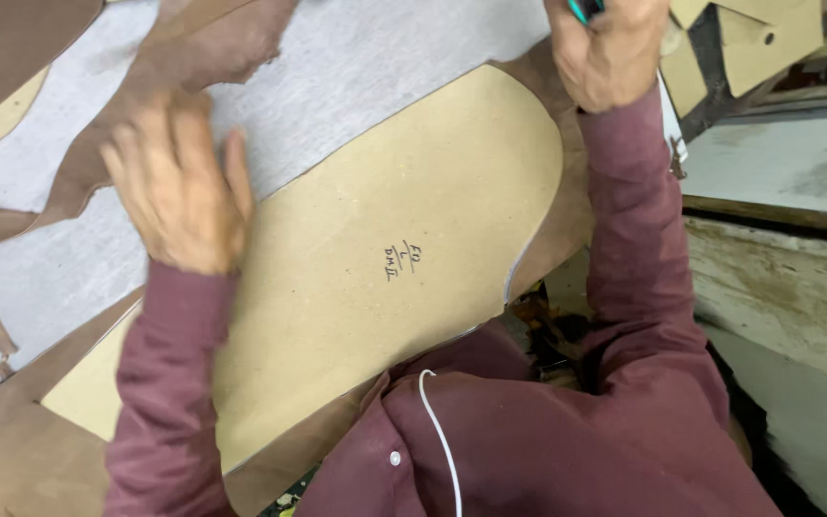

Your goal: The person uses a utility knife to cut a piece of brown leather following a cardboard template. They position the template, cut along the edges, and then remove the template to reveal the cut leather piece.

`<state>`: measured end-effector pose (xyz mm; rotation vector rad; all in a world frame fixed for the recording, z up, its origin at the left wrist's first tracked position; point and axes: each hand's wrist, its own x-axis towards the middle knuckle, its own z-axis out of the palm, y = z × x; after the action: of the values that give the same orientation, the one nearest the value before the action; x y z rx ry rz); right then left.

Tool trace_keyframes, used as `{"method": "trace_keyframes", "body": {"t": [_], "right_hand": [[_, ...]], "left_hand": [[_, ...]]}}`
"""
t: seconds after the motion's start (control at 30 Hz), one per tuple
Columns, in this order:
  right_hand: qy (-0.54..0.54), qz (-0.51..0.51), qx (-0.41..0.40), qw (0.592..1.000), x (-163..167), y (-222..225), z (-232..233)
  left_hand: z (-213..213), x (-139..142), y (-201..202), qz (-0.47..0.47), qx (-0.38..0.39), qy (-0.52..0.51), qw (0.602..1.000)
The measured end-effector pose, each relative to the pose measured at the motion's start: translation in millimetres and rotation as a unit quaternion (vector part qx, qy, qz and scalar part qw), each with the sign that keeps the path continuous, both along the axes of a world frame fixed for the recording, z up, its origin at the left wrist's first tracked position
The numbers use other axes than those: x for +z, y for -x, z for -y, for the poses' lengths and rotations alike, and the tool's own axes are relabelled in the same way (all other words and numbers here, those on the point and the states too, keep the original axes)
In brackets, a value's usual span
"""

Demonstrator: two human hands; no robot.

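A large tan cardboard pattern (pixel 385 258) with rounded ends lies slantwise across the middle of the frame, from the lower left up toward the upper right. It rests on a sheet of brown leather (pixel 11 450), whose edge shows around the pattern at the lower left, along the bottom and at the upper right. Small handwritten marks sit near the pattern's centre.

The person's left hand (pixel 179 187), at the left of centre, lies palm down with the fingers spread and slightly blurred. It presses on the upper left edge of the pattern, where the pattern meets a strip of trimmed brown leather (pixel 198 48) that runs up to the top of the frame.

The right hand (pixel 610 53), at the top right, is closed in a fist around a teal-handled tool (pixel 586 10), of which only the top of the handle shows at the frame's edge. This hand sits just past the pattern's upper right end, over the leather there.

Both arms wear dark red sleeves (pixel 638 239). A thin white cord (pixel 442 440) hangs down the shirt front at the bottom centre.

A grey felt-like work surface (pixel 356 67) fills the upper left. More tan cardboard pieces (pixel 758 38) are stacked in the upper right corner, above a worn pale bench top (pixel 787 172).
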<state>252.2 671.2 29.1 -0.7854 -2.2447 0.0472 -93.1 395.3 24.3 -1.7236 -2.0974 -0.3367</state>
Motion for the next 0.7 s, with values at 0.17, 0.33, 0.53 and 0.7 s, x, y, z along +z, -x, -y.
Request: {"method": "trace_keyframes", "body": {"t": [0.17, 0.33, 0.53, 0.7], "right_hand": [[0.110, 0.020, -0.052, 0.992, 10.2, -92.8, 56.2], [0.263, 0.037, -0.145, 0.953, -25.5, -117.4, 79.4], [0.283, 0.003, -0.110, 0.953, -46.3, -117.4, 79.4], [0.322, -0.033, -0.189, 0.927, -34.2, -151.1, 71.7]], "left_hand": [[45.5, 0.9, -105.7, 0.161, -0.080, 0.117, 0.977], [51.0, -17.0, -146.5, 0.082, -0.058, 0.142, 0.985], [59.3, -44.6, -141.6, 0.088, -0.051, 0.162, 0.982], [61.2, -47.8, -139.2, 0.080, -0.052, 0.159, 0.983]]}}
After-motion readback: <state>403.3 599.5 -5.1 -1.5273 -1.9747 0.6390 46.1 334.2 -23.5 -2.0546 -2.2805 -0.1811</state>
